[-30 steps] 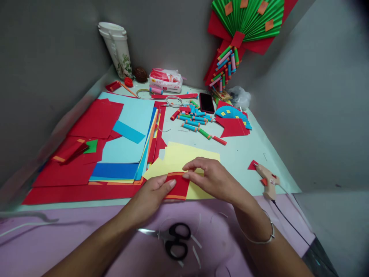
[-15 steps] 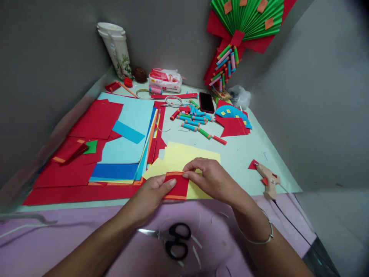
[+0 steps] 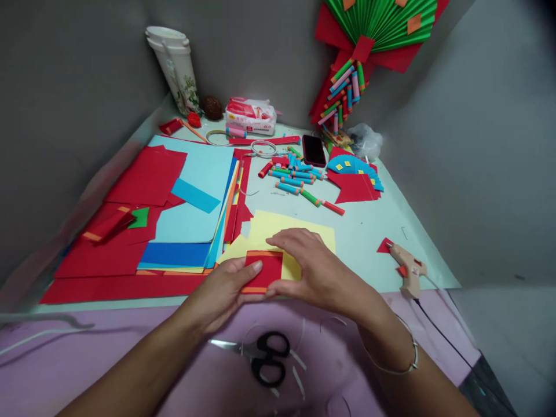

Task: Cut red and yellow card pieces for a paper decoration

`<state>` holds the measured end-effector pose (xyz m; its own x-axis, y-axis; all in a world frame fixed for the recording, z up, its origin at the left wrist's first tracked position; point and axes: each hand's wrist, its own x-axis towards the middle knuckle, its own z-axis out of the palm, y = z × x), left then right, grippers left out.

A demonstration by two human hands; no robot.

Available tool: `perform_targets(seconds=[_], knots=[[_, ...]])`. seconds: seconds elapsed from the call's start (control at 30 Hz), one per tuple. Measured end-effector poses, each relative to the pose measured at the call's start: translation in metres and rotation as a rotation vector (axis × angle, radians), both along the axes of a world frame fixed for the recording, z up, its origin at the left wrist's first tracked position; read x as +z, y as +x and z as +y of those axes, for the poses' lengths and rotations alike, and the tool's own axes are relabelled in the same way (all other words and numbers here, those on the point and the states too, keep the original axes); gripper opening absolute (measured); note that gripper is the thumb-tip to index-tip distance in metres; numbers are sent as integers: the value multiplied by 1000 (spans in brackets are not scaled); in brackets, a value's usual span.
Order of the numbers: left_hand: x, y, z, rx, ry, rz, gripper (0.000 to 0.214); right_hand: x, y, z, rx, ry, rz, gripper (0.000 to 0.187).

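Note:
A small red paper piece (image 3: 268, 272) with orange strips along its top and bottom edges is gripped by my left hand (image 3: 226, 289), thumb on its face and fingers behind. My right hand (image 3: 310, 260) spreads around the paper's right side, thumb by the lower edge and fingers above the top edge. Whether its thumb touches the paper I cannot tell. Under both hands lies a yellow sheet (image 3: 304, 226). Black-handled scissors (image 3: 256, 350) rest on the pink surface just below, with thin white strips (image 3: 299, 382) beside them.
A glue gun (image 3: 408, 269) lies at the right, its cord trailing down. Coloured paper sheets (image 3: 186, 226) are stacked on the left. Several small paper rolls (image 3: 299, 176) and a phone (image 3: 313, 150) lie farther back. A green fan decoration (image 3: 382, 23) leans on the wall.
My right hand has let go of the paper's top edge and opened, its thumb moving to the lower edge. My left hand still holds the paper. The view has shifted slightly.

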<state>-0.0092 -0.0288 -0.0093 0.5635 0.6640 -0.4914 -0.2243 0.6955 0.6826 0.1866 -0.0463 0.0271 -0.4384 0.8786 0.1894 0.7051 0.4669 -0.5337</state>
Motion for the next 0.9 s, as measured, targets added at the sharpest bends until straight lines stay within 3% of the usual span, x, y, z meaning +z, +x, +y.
perform_targets(seconds=[0.2, 0.43, 0.9], knots=[[0, 0, 0, 3, -4, -41, 44, -1, -7, -7, 52, -20, -86, 81], [-2, 0, 1, -6, -9, -30, 44, -1, -10, -5, 62, -46, -124, 56], [0, -2, -1, 7, 7, -32, 32, -1, -17, -8, 24, -13, -94, 43]])
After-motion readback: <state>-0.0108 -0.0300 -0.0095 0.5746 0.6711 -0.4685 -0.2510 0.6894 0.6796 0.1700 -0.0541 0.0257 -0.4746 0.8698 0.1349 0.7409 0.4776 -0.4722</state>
